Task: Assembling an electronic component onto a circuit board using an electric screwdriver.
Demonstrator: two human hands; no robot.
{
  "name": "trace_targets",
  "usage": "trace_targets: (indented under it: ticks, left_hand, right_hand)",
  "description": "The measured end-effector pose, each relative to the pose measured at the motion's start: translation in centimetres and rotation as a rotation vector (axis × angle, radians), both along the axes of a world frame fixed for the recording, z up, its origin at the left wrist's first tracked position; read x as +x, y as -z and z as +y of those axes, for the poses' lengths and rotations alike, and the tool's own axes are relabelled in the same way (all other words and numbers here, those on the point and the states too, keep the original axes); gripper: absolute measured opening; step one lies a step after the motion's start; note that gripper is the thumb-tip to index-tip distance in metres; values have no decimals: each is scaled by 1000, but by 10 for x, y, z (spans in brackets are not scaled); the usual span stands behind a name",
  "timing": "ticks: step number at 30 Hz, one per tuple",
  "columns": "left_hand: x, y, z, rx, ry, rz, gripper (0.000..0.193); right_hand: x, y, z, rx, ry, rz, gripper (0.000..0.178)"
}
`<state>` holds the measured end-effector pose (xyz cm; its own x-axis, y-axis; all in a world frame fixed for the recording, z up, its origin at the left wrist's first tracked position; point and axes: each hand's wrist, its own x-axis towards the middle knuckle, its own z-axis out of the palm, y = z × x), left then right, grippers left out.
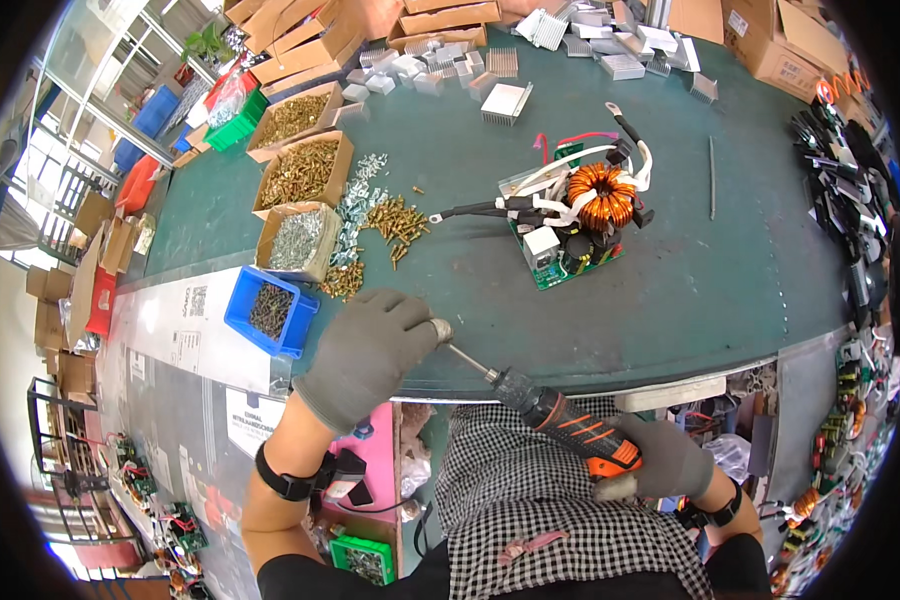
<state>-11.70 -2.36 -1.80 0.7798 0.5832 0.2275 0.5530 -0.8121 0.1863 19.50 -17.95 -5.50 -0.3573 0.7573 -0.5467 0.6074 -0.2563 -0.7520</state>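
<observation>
My right hand (670, 458), in a grey glove, is wrapped round a black and orange electric screwdriver (560, 420). Its long bit points up and left over the table's front edge. At the bit's tip are the closed fingers of my gloved left hand (375, 345); whatever they pinch is too small or hidden to name. Beyond both hands lies a green circuit board (545, 275) carrying a copper-wound ring coil (603, 196), white and black cables and a white block. Near my left hand stands a blue bin (288, 322) of dark screws.
Cardboard boxes of brass screws (298, 172) and silvery fasteners (296, 240) line the left, with loose brass screws (398, 220) beside them. Finned heat sinks (506, 102) lie at the back. A thin rod (712, 178) and a heap of black parts (840, 190) are to the right.
</observation>
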Motion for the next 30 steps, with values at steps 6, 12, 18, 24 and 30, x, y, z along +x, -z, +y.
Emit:
trace_targets:
  ticks: [6, 12, 18, 24, 30]
  left_hand:
    - [-10, 7, 0, -119, 43, 243, 36]
    - [-33, 22, 33, -103, -270, -68, 30]
    - [-44, 49, 90, 172, -707, 453, 25]
    - [-48, 54, 96, 264, -755, 421, 24]
    - [-5, 33, 49, -576, -566, -388, 35]
  right_hand:
    - [3, 3, 1, 92, -37, -149, 85]
    - [2, 31, -6, 1, 26, 85, 80]
    - [2, 34, -7, -63, 196, 314, 78]
    - [-1, 33, -16, 13, 182, 279, 77]
    - [3, 41, -23, 59, 179, 283, 76]
